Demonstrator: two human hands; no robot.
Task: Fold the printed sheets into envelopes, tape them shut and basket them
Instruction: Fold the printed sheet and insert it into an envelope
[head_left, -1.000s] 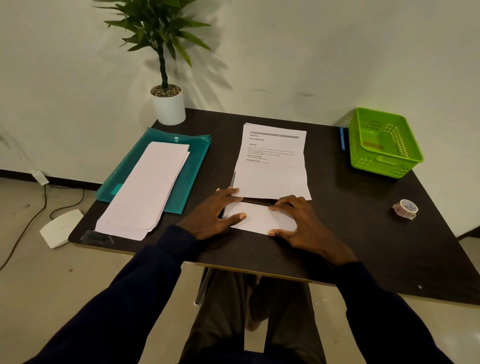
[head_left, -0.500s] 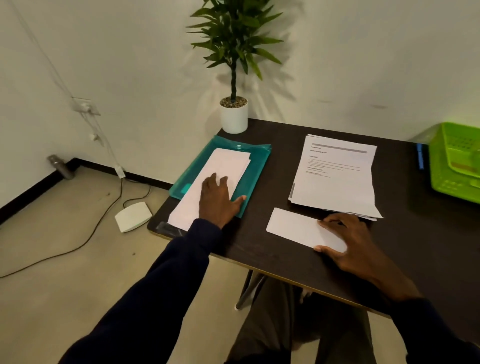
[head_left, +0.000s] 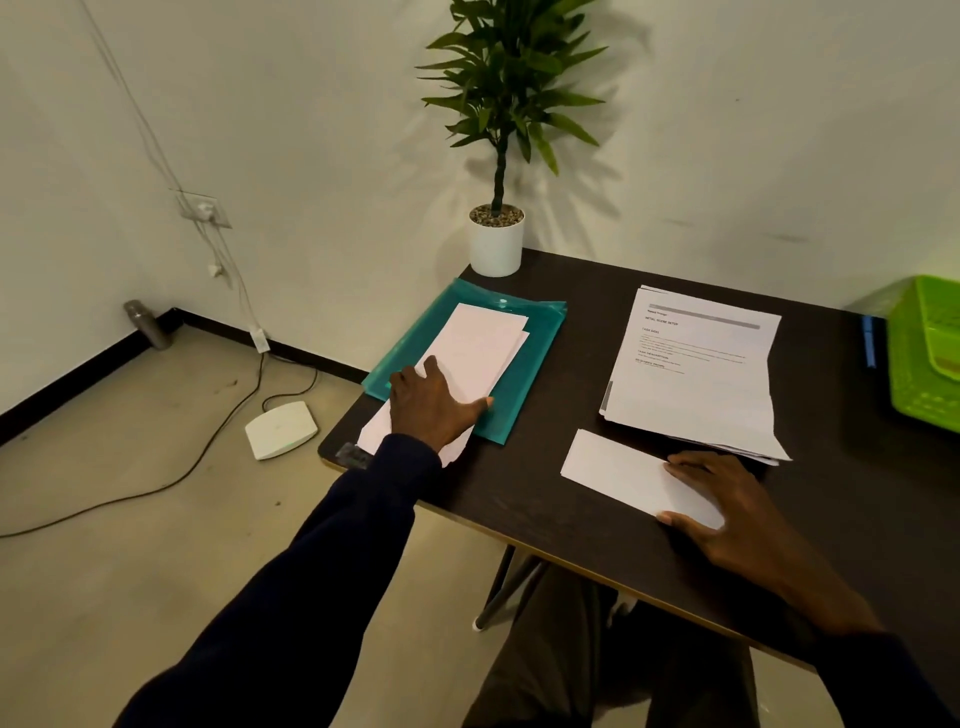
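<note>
Hands apart: left hand (head_left: 434, 405) flat on the envelope stack (head_left: 483, 348), right hand (head_left: 727, 512) pressing the folded sheet (head_left: 618, 470).
Folded sheet lies right of centre under the right hand's straight fingers, printed sheets (head_left: 691, 384) just behind it. Best slide off only the top envelope, fingers flat, keeping the sheet pinned to the surface (head_left: 545, 514).

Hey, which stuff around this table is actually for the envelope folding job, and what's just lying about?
For the job: folded sheet under the right hand, printed sheets, white envelope pile under the left hand, green basket.
Lying about: potted plant, teal folder, blue pen, white box and metal bottle on the floor.
</note>
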